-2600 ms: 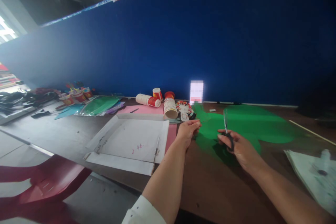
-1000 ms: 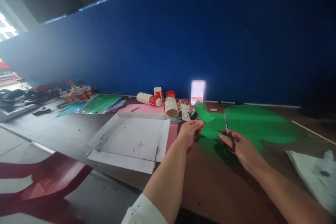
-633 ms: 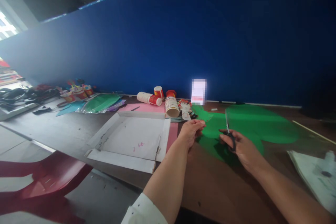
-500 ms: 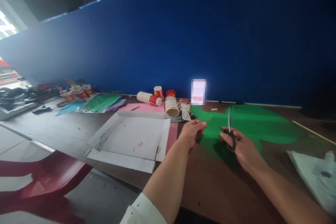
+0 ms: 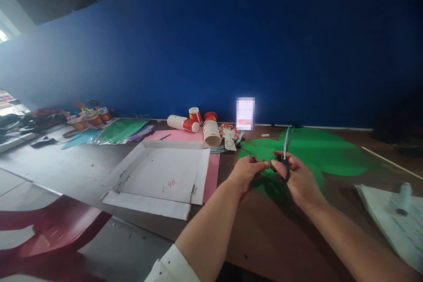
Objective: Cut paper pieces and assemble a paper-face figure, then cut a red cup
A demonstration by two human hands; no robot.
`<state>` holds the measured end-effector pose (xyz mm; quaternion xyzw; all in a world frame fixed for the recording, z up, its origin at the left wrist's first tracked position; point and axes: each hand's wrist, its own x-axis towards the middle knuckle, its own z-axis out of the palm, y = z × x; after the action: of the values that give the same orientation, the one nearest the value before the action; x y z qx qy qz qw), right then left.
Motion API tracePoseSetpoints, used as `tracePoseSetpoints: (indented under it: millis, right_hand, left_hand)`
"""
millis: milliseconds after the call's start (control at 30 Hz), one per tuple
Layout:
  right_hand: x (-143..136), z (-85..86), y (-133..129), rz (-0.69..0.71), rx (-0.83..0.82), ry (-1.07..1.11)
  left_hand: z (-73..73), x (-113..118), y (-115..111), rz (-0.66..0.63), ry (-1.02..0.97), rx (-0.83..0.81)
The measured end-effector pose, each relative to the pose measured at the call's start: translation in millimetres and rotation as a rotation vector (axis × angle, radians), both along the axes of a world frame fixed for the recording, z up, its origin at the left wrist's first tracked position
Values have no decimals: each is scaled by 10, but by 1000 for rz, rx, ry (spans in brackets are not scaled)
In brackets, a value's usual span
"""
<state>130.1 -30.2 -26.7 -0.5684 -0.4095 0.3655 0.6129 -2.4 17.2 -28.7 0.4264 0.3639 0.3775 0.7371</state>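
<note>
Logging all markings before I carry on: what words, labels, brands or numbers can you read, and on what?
"46", in pink, on the tray.
"2", in pink, on the tray, left of the "46".
Too small or blurred to read: print on the cup stack, marks on the papers.
Pixelated, unreadable: the bright panel.
No word or brand is legible.

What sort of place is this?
Probably a craft room or workshop: the right hand holds scissors, and a large green sheet with rounded edges and stacked paper cups lie on the table.
</note>
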Motion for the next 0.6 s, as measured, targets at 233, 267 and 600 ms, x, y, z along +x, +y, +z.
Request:
tracePoseSetpoints:
  millis: [233,267,600]
  right_hand:
    - [37,31,-2,-8,-43,-18]
    - [44,35,-1,-9,-42,-1]
    - [-6,97,-60,26,-64,16]
  left_hand:
    - [-12,14,-7,-31,41,49]
    - [7,11,-16,-48,34,51]
    - [53,-4,-41,81,-102,-39]
